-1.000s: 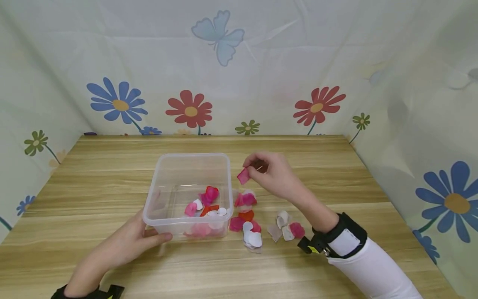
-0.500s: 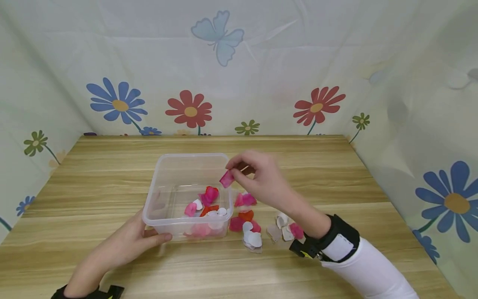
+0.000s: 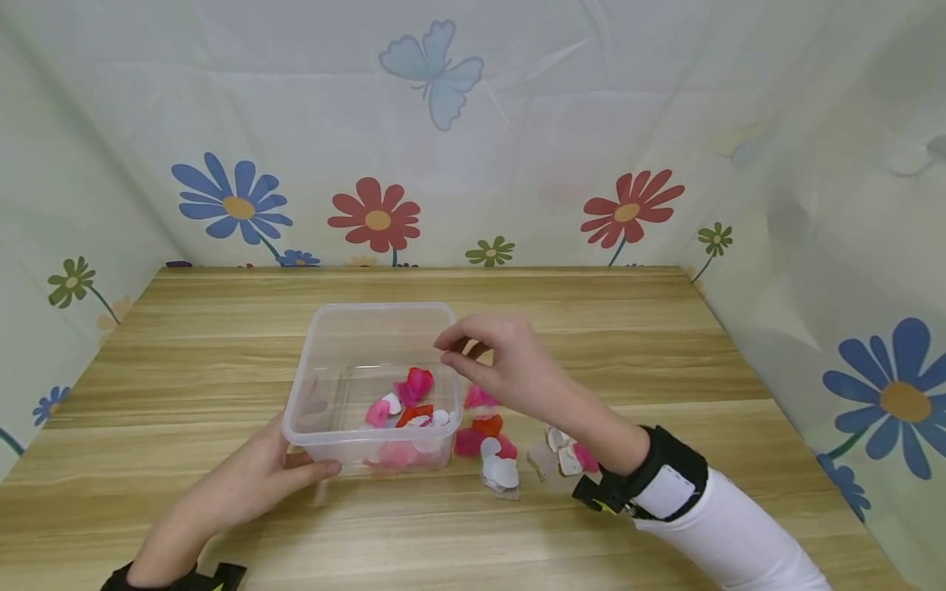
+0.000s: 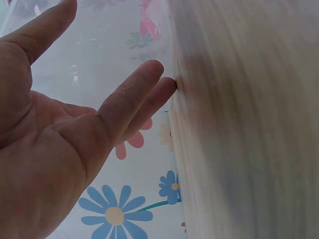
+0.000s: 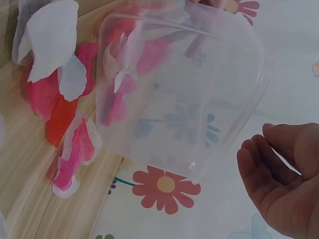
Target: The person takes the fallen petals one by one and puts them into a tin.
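Observation:
A clear plastic box (image 3: 369,447) stands on the table with pink, red and white petals (image 3: 418,384) inside. My left hand (image 3: 273,472) rests against its near left corner, with the thumb along the front. In the left wrist view, the left hand's fingers (image 4: 132,94) are fairly straight and touch the box's wall. Over the right rim of the box is my right hand (image 3: 502,361), its fingers loosely bent and nothing visible between them. The right wrist view shows a small gap between thumb and fingertips.
Several loose petals (image 3: 500,472) lie just right of the box, in pink, red and white. Another small group of petals (image 3: 565,455) lies farther right, partly behind the right forearm. A flowered cloth (image 3: 517,123) hangs behind the wooden table (image 3: 244,328).
My right hand has moved left to the box's rim, and the pink petal it pinched is gone from its fingers. The left hand and the box have not moved.

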Demonstrator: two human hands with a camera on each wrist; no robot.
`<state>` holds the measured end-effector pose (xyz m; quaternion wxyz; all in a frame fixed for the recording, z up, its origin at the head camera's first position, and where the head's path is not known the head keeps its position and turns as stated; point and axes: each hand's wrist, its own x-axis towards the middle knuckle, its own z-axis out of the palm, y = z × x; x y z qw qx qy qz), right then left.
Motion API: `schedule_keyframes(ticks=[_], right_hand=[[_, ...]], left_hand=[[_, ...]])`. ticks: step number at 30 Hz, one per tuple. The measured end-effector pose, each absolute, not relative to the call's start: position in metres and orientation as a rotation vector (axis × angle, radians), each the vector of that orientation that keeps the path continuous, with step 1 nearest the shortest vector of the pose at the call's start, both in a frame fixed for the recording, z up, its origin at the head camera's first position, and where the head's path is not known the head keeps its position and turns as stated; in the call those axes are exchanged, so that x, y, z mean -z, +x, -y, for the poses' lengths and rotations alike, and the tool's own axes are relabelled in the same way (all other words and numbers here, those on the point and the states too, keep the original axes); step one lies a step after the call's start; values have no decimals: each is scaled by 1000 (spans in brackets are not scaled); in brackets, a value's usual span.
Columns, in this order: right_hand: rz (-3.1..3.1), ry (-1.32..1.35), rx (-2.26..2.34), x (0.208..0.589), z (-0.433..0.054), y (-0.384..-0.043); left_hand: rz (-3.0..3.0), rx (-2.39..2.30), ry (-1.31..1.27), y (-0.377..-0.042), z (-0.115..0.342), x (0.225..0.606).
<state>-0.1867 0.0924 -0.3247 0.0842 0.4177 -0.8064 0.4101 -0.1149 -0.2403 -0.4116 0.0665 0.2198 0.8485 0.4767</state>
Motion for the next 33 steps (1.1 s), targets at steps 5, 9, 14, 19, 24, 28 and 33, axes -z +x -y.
schedule_keyframes(ticks=[5,9,14,19,24,28,33], right_hand=[[2424,1188,-1195,327,-96,-191],[2488,1120,-1129,330,-100,-198],[2683,1056,-1013,338,-107,-207],[2983,1033,-819,351,-112,-219],[3170,1016,-656,368,-115,-226],[3252,974,-596,376,-115,-228],[3253,1001,-508,384,-115,-228]], left_hand=[[-2556,-1441,661,-115,240,411],[-2562,-1435,663,-115,240,411],[-2569,-1428,667,-115,240,411],[-2569,-1427,662,-115,240,411],[-2570,-1421,656,-115,240,412],[-2566,-1426,656,-115,241,412],[-2562,-1433,655,-115,241,412]])
